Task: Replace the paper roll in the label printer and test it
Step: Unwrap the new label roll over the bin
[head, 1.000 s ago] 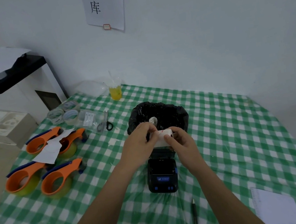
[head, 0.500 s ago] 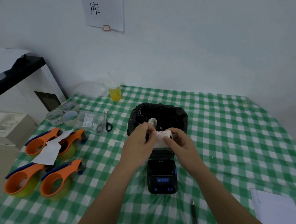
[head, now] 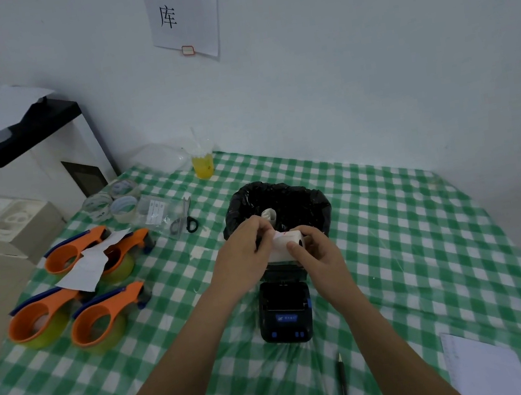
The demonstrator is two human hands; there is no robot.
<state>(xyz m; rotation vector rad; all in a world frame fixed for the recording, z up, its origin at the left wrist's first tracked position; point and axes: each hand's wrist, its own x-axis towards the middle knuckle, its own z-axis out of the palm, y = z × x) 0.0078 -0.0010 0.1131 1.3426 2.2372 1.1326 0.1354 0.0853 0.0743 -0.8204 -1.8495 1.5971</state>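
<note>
A small white paper roll (head: 284, 244) with a red mark on its outer wrap is held between both hands, just above the far end of the black label printer (head: 285, 308). My left hand (head: 244, 255) pinches the roll's left side at the loose paper edge. My right hand (head: 318, 256) grips the roll's right end with thumb and fingers. The printer lies on the green checked tablecloth (head: 411, 242) with its blue-trimmed front panel toward me; its far part is hidden under the hands.
A bin lined with a black bag (head: 275, 205) stands right behind the hands, with white scrap inside. Several orange tape dispensers (head: 102, 322) lie at left, scissors (head: 185, 222) and tape rolls behind them, a yellow drink cup (head: 203, 165) at the back. A pen (head: 342, 378) and white notepad (head: 480, 367) lie near me.
Both hands stay on the roll above the printer; the fingers have shifted slightly on it. The view has drifted a little.
</note>
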